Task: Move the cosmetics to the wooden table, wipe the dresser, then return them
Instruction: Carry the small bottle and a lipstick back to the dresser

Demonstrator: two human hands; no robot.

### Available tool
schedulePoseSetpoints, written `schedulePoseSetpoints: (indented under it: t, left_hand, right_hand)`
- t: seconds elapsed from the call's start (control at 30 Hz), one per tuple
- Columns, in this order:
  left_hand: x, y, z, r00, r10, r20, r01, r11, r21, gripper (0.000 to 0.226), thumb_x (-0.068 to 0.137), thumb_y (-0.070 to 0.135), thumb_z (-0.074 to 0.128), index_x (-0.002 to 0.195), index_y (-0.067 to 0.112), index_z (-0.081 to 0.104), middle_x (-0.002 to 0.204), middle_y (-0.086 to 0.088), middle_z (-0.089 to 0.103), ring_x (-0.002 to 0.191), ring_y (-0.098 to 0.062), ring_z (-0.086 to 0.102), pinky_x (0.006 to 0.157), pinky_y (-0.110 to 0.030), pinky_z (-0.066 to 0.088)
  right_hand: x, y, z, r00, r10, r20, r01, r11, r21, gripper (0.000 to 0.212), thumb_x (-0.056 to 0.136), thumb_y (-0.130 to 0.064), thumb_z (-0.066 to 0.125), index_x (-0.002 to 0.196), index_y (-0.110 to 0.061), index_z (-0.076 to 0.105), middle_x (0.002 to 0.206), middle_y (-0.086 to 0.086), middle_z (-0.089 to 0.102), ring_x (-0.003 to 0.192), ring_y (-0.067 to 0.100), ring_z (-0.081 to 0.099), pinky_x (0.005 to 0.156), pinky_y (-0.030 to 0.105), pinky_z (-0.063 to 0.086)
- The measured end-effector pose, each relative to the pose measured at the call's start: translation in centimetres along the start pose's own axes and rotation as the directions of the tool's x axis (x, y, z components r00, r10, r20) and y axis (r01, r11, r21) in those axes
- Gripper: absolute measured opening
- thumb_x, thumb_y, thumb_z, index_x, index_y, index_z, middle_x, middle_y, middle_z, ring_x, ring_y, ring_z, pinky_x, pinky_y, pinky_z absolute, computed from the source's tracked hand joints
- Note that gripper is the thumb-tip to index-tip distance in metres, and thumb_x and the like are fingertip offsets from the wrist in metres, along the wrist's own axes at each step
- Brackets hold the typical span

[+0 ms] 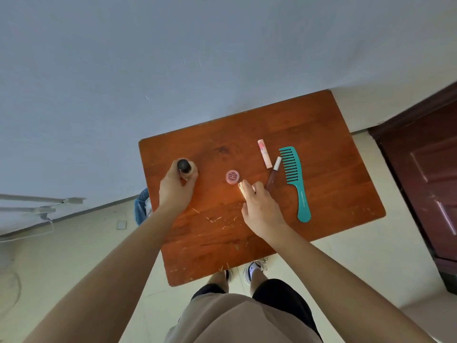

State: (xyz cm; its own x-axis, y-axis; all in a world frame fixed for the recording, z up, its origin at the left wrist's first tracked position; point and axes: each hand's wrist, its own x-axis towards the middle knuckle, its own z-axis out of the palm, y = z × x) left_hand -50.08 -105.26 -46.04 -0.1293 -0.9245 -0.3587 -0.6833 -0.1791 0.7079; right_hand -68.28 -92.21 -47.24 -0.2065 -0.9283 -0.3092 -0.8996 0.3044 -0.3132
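Cosmetic bottle [183,165], black-capped, is upright at the left of the wooden table [333,169], the left hand [173,191] curled round it. Right hand [262,209] pinches a pale tube [241,190] just beside a pink jar [232,176]. The bottle is probably rigid, perhaps slippery glass, and best gripped round its body.

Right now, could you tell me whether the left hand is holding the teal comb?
No, the left hand grips the black-capped bottle, while the teal comb lies untouched on the wooden table.
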Motion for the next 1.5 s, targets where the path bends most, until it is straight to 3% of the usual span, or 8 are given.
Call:
schedulePoseSetpoints:
  t: [0.17, 0.37, 0.67, 0.8, 1.0, 1.13, 1.27, 1.5]
  left_hand:
    - [-4.8, -1.8, 1.6, 0.999, -0.042, -0.008, 0.042, 0.999, -0.034, 0.032, 0.090, 0.041, 0.063, 0.119, 0.031, 0.053, 0.108, 0.007, 0.064, 0.101, -0.014, 0.059, 0.092, -0.034, 0.048]
    - [-7.1, -0.2, 1.1, 0.997, -0.077, -0.010, 0.078, 0.997, 0.028, 0.020, 0.090, 0.041, 0.061, 0.104, 0.031, 0.051, 0.088, 0.015, 0.062, 0.082, -0.005, 0.060, 0.062, -0.022, 0.041]
    - [-6.5, 10.1, -4.6, 0.972, 0.232, 0.038, -0.235, 0.963, 0.133, 0.024, 0.093, 0.037, 0.058, 0.109, 0.031, 0.041, 0.087, 0.022, 0.057, 0.076, 0.003, 0.056, 0.057, -0.016, 0.037]
    - [-6.5, 13.1, -4.7, 0.907, 0.406, 0.111, -0.419, 0.898, 0.132, 0.014, 0.095, 0.034, 0.054, 0.102, 0.026, 0.045, 0.088, 0.011, 0.061, 0.074, -0.005, 0.059, 0.056, -0.022, 0.038]
    - [-8.3, 15.6, -0.2, 0.748, 0.590, 0.303, -0.651, 0.742, 0.161, 0.020, 0.096, 0.024, 0.055, 0.114, 0.020, 0.050, 0.112, -0.001, 0.053, 0.086, -0.017, 0.056, 0.064, -0.019, 0.040]
    - [-12.0, 16.4, 4.4, 0.540, 0.692, 0.480, -0.817, 0.567, 0.101, 0.033, 0.096, 0.022, 0.055, 0.128, 0.019, 0.047, 0.126, 0.001, 0.046, 0.086, -0.013, 0.058, 0.062, -0.016, 0.047]
    - [-17.9, 18.6, 8.8, 0.308, 0.747, 0.589, -0.919, 0.394, -0.019, 0.039, 0.096, 0.027, 0.054, 0.133, 0.026, 0.041, 0.125, 0.004, 0.045, 0.088, -0.017, 0.062, 0.075, -0.037, 0.057]
    - [-32.1, 22.2, 14.5, -0.064, 0.823, 0.564, -0.969, 0.084, -0.233, 0.044, 0.093, 0.026, 0.057, 0.134, 0.024, 0.042, 0.114, 0.002, 0.057, 0.071, -0.013, 0.054, 0.057, -0.024, 0.035]
  right_hand:
    - [-0.9, 0.8, 0.0, 0.999, -0.051, 0.009, 0.051, 0.999, 0.017, 0.066, 0.094, -0.026, 0.062, 0.149, -0.022, 0.025, 0.128, 0.007, 0.045, 0.109, 0.017, 0.058, 0.085, 0.022, 0.055]
    - [-2.0, 2.1, -2.0, 0.994, -0.107, 0.004, 0.107, 0.994, 0.028, 0.060, 0.094, -0.027, 0.063, 0.145, -0.027, 0.032, 0.125, 0.001, 0.058, 0.110, 0.018, 0.061, 0.086, 0.028, 0.054]
    - [-2.1, 4.3, -11.5, 0.967, 0.011, -0.253, 0.007, 0.997, 0.072, 0.054, 0.095, -0.029, 0.061, 0.144, -0.032, 0.037, 0.123, -0.004, 0.060, 0.104, 0.013, 0.063, 0.081, 0.023, 0.056]
    - [-4.4, 5.0, -14.0, 0.922, 0.145, -0.359, -0.117, 0.988, 0.100, 0.054, 0.095, -0.030, 0.061, 0.143, -0.035, 0.036, 0.120, -0.007, 0.058, 0.101, 0.010, 0.060, 0.074, 0.015, 0.052]
    - [-12.4, 5.8, -13.0, 0.816, 0.401, -0.416, -0.378, 0.915, 0.141, 0.046, 0.098, -0.029, 0.054, 0.142, -0.034, 0.038, 0.116, -0.008, 0.058, 0.101, 0.009, 0.057, 0.078, 0.022, 0.053]
    - [-20.6, 6.8, -11.4, 0.723, 0.554, -0.414, -0.534, 0.827, 0.175, 0.046, 0.099, -0.026, 0.049, 0.143, -0.036, 0.038, 0.118, -0.007, 0.058, 0.102, 0.012, 0.056, 0.080, 0.025, 0.049]
    - [-30.2, 7.5, -10.7, 0.550, 0.700, -0.455, -0.676, 0.693, 0.248, 0.048, 0.097, -0.022, 0.047, 0.142, -0.037, 0.041, 0.116, -0.005, 0.057, 0.102, 0.018, 0.056, 0.076, 0.031, 0.048]
    - [-46.3, 8.2, -8.4, 0.212, 0.850, -0.483, -0.816, 0.426, 0.390, 0.048, 0.098, -0.018, 0.043, 0.143, -0.032, 0.038, 0.120, -0.001, 0.055, 0.099, 0.024, 0.056, 0.071, 0.035, 0.049]
